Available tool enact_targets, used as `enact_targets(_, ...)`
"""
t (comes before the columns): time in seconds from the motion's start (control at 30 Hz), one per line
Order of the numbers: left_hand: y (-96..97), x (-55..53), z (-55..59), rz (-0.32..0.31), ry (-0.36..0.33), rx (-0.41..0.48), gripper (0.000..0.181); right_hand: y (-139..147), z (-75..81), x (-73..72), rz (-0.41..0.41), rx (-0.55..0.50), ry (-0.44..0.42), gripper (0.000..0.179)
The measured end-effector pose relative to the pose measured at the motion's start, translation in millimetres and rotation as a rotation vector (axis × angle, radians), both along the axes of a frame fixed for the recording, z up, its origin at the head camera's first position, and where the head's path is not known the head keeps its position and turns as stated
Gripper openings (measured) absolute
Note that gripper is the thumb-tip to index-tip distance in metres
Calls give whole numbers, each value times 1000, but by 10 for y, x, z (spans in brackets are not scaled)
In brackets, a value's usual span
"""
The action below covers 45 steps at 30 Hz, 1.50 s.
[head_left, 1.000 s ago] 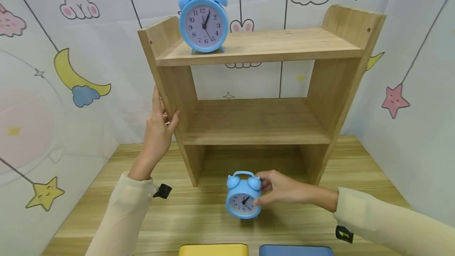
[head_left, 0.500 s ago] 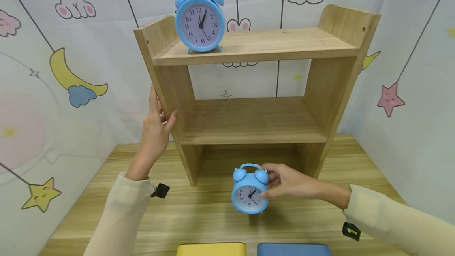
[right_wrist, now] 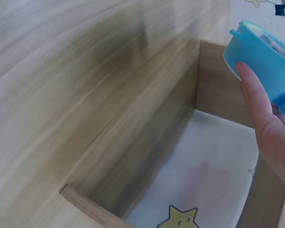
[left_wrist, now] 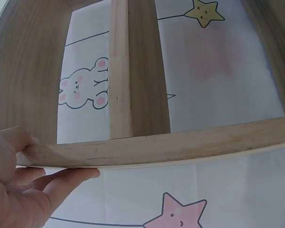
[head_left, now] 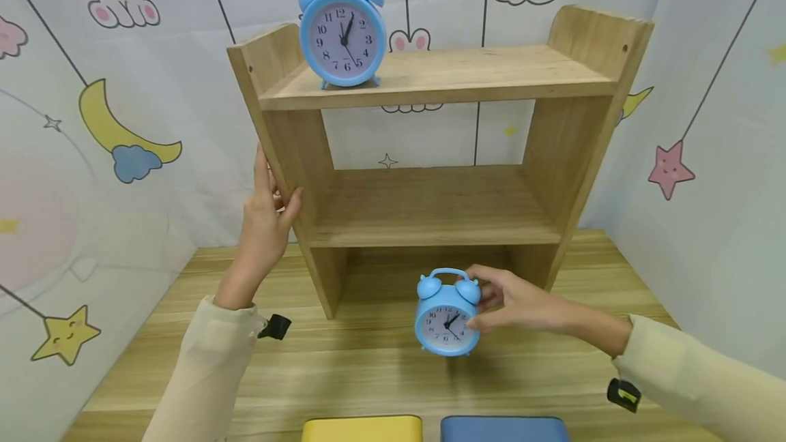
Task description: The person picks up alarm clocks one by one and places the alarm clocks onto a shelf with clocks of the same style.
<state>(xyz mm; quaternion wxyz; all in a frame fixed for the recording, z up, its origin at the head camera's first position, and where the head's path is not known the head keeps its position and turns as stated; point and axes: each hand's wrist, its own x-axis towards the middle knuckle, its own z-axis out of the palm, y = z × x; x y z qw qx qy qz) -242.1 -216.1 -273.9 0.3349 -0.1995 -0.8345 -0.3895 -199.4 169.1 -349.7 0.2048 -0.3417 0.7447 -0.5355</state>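
Observation:
A blue twin-bell alarm clock point(head_left: 447, 322) hangs above the table in front of the wooden shelf unit point(head_left: 432, 234). My right hand point(head_left: 512, 299) grips it from its right side, thumb at the dial's edge; the right wrist view shows the same clock point(right_wrist: 261, 61) with fingers along its body. My left hand point(head_left: 264, 224) holds the shelf's left side panel, thumb on the front edge and fingers on the outer face. In the left wrist view the hand point(left_wrist: 28, 180) pinches that panel. A second blue alarm clock point(head_left: 342, 39) stands upright at the left of the top board.
Near the table's front edge lie a yellow object point(head_left: 362, 428) and a blue object point(head_left: 505, 428), both cut off by the frame. The wood-grain table point(head_left: 270, 374) runs under the shelf. Cartoon-printed white cloth point(head_left: 202, 87) hangs behind and at both sides.
My right hand has carried the alarm clock to the right and a little upward in the head view. My left hand keeps its hold on the side panel; the whole view shifts slightly left.

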Motion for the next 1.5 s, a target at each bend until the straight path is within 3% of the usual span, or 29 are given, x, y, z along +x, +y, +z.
enact_targets(0.57,-1,-9,5,-9,4,8,86,193,391,-4,-22,5,48,49)
enact_targets(0.77,-3,-8,0,-9,-5,4,86,253,534,10,-7,25,115,48)
enact_targets(1.1,-1,10,6,-8,-12,-2,87,323,800,51,-8,48,156,45)
enact_targets(1.5,-8,-4,2,-9,-10,-2,87,412,1073,31,-5,-44,168,42)
